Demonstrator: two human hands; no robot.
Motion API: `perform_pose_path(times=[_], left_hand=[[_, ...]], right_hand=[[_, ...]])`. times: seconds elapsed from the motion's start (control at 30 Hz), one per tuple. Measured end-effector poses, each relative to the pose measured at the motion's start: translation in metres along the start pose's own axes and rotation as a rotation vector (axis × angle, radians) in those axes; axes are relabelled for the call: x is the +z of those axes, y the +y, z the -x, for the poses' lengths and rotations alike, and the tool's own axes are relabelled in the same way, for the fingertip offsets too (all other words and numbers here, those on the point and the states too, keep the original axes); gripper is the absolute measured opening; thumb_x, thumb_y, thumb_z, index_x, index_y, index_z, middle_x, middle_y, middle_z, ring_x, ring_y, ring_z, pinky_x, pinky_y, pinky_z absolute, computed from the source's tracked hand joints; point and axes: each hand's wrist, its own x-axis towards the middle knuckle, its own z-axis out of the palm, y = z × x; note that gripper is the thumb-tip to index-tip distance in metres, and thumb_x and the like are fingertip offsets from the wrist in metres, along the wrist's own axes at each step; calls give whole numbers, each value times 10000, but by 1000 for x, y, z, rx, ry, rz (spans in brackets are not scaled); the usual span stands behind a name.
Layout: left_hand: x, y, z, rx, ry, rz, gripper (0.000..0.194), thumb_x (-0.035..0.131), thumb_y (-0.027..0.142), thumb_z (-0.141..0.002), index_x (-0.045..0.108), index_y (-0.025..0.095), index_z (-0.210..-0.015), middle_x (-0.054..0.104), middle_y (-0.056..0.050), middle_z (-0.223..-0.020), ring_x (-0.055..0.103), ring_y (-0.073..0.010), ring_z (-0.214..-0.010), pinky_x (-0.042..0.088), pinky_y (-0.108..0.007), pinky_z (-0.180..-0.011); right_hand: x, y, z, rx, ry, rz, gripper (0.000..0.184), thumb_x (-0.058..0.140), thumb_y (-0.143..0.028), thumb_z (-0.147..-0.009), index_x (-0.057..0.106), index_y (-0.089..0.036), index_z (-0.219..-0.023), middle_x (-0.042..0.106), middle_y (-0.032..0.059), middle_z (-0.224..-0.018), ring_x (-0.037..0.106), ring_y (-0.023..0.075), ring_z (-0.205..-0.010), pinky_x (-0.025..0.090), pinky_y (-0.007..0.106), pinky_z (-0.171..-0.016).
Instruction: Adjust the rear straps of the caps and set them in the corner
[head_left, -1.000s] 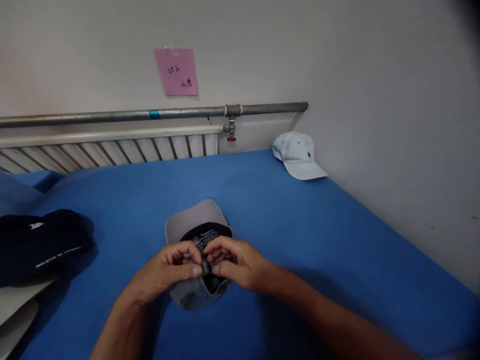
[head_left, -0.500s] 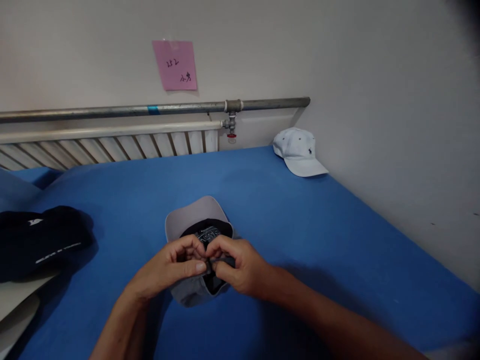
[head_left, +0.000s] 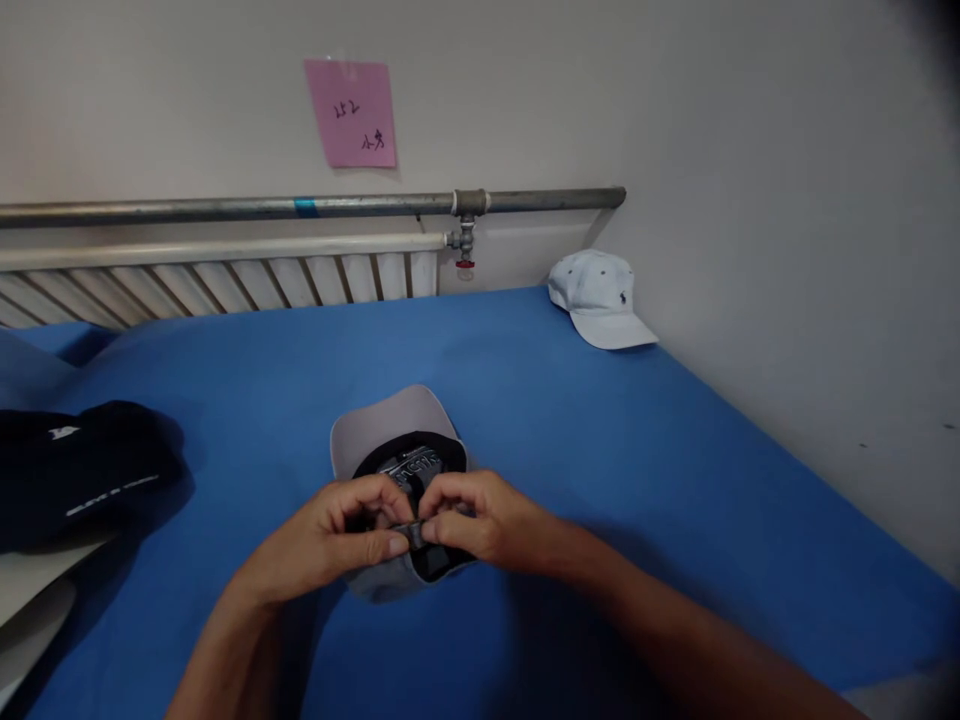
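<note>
A pale wall (head_left: 757, 160) rises behind and to the right of a broad blue surface (head_left: 262, 365), with a ribbed white radiator (head_left: 255, 282) at the far left and a metal pipe (head_left: 210, 209) running above it. At the left edge sits a dark cap (head_left: 105, 475) with pale curved brims (head_left: 37, 575) showing below it on the near side. The grey cap (head_left: 394, 425) lies near the middle, on the near side, its lined inside showing; a white cap (head_left: 596, 285) stands at the far right beside the wall, and a pink note (head_left: 351, 115) hangs above the pipe. Over the grey cap's near end, the left hand (head_left: 330, 530) and right hand (head_left: 484, 525) are almost touching, thumb and fingers of each pinched on a short dark strap (head_left: 415, 534). The strap could slip out of the fingertips, since so little of it is held, or twist if the two hands pull unevenly; the cap could also swivel, as no hand steadies its brim. That brim points to the far side, slightly left, and the cap's long axis runs near to far with the same lean.
</note>
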Motion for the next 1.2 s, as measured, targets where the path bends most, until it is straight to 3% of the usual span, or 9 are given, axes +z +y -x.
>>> perform_pose_path(times=[0.1, 0.37, 0.5, 0.83, 1.03, 1.2], left_hand=[[-3, -2, 1, -7, 3, 31, 196, 699, 313, -783, 567, 181, -845, 507, 29, -702, 422, -87, -607, 335, -206, -537], [-7, -3, 2, -8, 2, -48, 196, 707, 305, -765, 560, 176, -765, 487, 37, -668, 421, -90, -607, 347, -212, -547], [-5, -2, 1, -33, -8, -34, 214, 726, 299, -745, 551, 176, -766, 479, 41, -679, 413, -90, -612, 342, -210, -546], [2, -6, -6, -6, 59, -24, 242, 665, 341, -805, 528, 165, -710, 519, 13, -723, 424, -98, -622, 333, -226, -548], [3, -6, -8, -12, 120, 49, 293, 690, 338, -778, 493, 162, -653, 497, 16, -691, 422, -97, -604, 326, -235, -542], [-3, -10, -5, 13, 86, 55, 262, 691, 304, -778, 505, 159, -665, 539, 4, -748, 452, -102, -645, 337, -229, -562]], right_hand=[[-4, 2, -1, 68, -60, -82, 73, 639, -219, -747, 692, -192, -790, 524, -63, -573, 454, 64, -530, 356, 189, -501], [-6, 9, -4, 106, -24, -217, 58, 674, -209, -683, 681, -181, -733, 529, -76, -532, 422, 42, -451, 333, 176, -453], [-5, 10, -5, 170, -46, -242, 72, 680, -226, -673, 669, -179, -726, 465, -93, -469, 371, 41, -398, 281, 178, -406], [-2, 13, -7, 15, 88, -188, 40, 678, -220, -700, 665, -182, -703, 518, -65, -573, 450, 66, -538, 357, 199, -521], [4, 16, -10, -102, 222, 6, 55, 609, -162, -734, 652, -180, -705, 580, -41, -650, 510, 88, -627, 395, 218, -589], [-3, 19, -11, 48, 96, -180, 82, 662, -256, -714, 640, -178, -704, 528, -57, -569, 461, 70, -522, 361, 199, -500]])
